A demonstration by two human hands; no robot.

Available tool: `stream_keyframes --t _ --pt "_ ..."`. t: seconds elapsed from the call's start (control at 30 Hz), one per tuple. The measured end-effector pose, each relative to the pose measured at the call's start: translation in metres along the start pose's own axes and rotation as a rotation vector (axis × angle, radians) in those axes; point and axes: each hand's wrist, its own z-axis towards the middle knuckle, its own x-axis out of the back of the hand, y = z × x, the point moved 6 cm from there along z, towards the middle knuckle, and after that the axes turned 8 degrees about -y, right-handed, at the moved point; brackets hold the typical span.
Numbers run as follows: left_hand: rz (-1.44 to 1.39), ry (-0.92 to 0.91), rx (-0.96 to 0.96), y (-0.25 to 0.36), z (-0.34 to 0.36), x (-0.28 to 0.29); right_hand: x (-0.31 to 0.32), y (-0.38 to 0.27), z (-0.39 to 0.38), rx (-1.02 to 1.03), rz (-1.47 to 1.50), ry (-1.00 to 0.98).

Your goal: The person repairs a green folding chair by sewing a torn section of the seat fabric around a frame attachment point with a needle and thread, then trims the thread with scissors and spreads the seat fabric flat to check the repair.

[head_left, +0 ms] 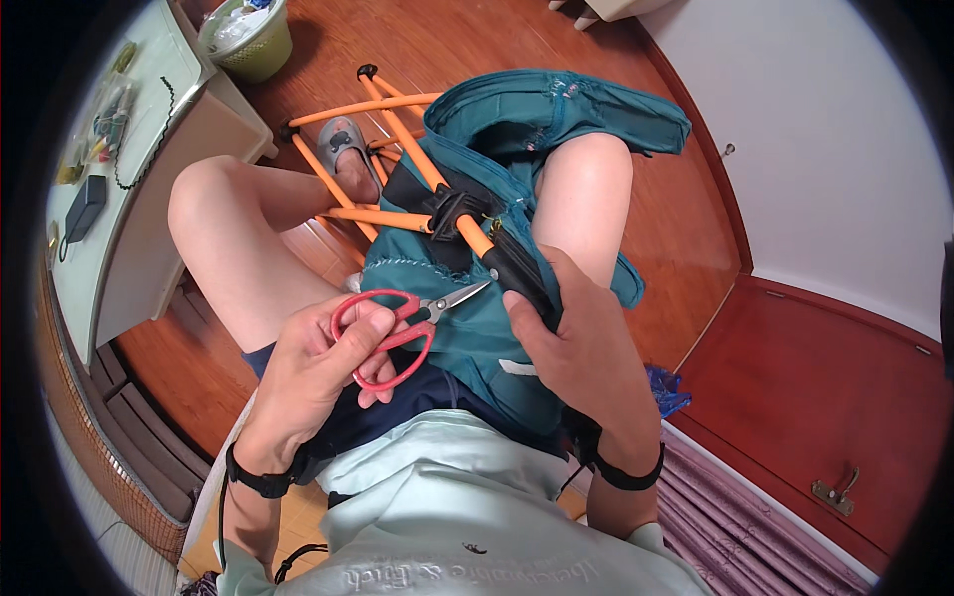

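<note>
Across my lap lies a folding chair with an orange tube frame [412, 149] and teal fabric [417, 258]. My left hand [316, 348] holds scissors [433, 308] with red loop handles, thumb pressed on a loop. Their blades look almost together and point right, the tip near the black end sleeve [521, 270] of an orange tube. My right hand [586, 333] is closed round that sleeve and the teal fabric beside it; its fingers are mostly hidden behind them. Pale stitches [397, 266] run along a fabric edge left of the blades. A black joint [459, 214] sits where tubes cross.
At the left stands a pale table [139, 214] with a dark box [86, 209] and small items on it. Beyond it is a green basket [253, 50]. A reddish-brown panel [785, 397] with a metal latch and a purple curtain [735, 517] lie at the right.
</note>
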Motion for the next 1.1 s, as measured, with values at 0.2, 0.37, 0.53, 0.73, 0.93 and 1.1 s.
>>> stream_keyframes --t 0.2,0.37,0.53,0.73,0.93,1.1 --pt "-0.005 0.010 0.005 0.0018 0.0035 -0.0028 -0.0013 0.0051 0.0035 0.062 0.003 0.023" --pt "0.011 0.010 0.001 0.0018 0.0041 0.0008 -0.0003 -0.0003 0.0039 0.024 -0.002 0.005" --pt "0.018 0.007 -0.010 0.0026 0.0055 0.0026 -0.0009 -0.0006 0.0038 -0.002 0.023 -0.014" --pt "0.028 -0.004 -0.017 0.0044 0.0057 0.0021 -0.0019 0.0014 0.0035 0.044 0.004 0.021" --pt "0.012 -0.007 0.001 0.0035 0.0064 0.0015 -0.0013 0.0004 0.0028 -0.026 0.007 -0.015" --pt "-0.042 -0.032 0.038 0.0024 0.0091 0.0029 -0.0014 -0.0017 0.0017 0.006 0.004 0.001"
